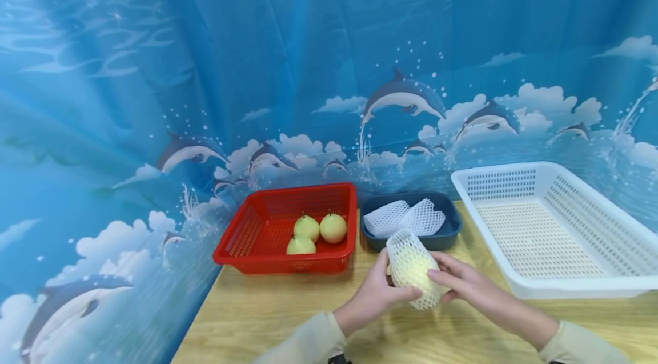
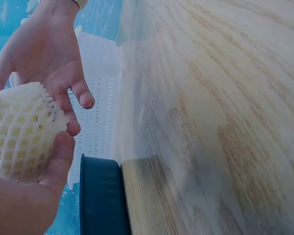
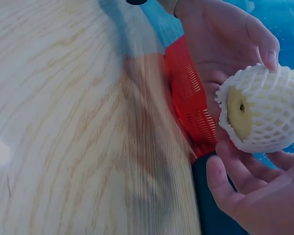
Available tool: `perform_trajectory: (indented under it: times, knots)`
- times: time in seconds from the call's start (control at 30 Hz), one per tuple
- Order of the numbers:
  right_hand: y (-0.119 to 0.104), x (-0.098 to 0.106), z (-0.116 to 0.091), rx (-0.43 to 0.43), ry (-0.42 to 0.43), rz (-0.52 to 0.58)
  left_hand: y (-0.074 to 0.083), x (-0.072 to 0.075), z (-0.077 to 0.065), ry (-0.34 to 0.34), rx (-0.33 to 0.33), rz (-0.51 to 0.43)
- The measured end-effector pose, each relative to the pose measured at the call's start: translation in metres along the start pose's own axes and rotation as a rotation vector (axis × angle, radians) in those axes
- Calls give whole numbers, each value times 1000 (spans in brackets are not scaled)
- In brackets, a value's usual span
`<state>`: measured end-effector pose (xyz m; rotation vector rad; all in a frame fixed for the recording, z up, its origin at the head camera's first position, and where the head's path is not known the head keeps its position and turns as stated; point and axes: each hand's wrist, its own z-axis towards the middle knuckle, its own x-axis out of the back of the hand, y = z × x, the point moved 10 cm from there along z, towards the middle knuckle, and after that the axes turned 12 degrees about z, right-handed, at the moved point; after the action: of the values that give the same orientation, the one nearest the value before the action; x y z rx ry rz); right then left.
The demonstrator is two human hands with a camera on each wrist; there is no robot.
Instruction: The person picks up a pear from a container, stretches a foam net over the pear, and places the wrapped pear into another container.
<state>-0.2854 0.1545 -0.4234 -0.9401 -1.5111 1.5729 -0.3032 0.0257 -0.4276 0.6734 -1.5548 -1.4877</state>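
Note:
Both hands hold a pale yellow pear in a white foam net above the table's front. My left hand grips its left side, the thumb lying across the near end. On the right side, my right hand has its thumb on the net and fingers around the edge. In the right wrist view, the pear's bare end shows through the net's opening, with some fingers of the right hand beneath it. The left wrist view shows the netted pear between both hands.
A red basket at the left holds several pears. Behind the hands, a dark blue tray holds white foam nets. The white basket stands at the right on the wooden table. A dolphin-printed curtain hangs behind.

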Motion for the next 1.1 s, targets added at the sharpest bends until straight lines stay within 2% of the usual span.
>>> perform_trajectory:
  times: [0.23,0.33,0.43,0.53,0.73,0.87,1.1]
  knots:
    - [-1,-6,-1,-1,-57,59,-2,0,-2,-15,8,12]
    - [1,-4,0,-9,-38,55,-3,0,-1,-24,4,59]
    - [3,-2,1,-18,5,26,-1,-1,-1,-31,-18,140]
    - [3,-1,2,-5,46,-4,3,-4,0,-44,-49,183]
    - [2,-4,2,31,81,-37,6,-6,1,-21,-72,174]
    - [4,-3,2,10,88,-35,6,-4,0,5,-54,153]
    - [7,2,1,-60,2,30,6,-4,-2,0,-50,103]
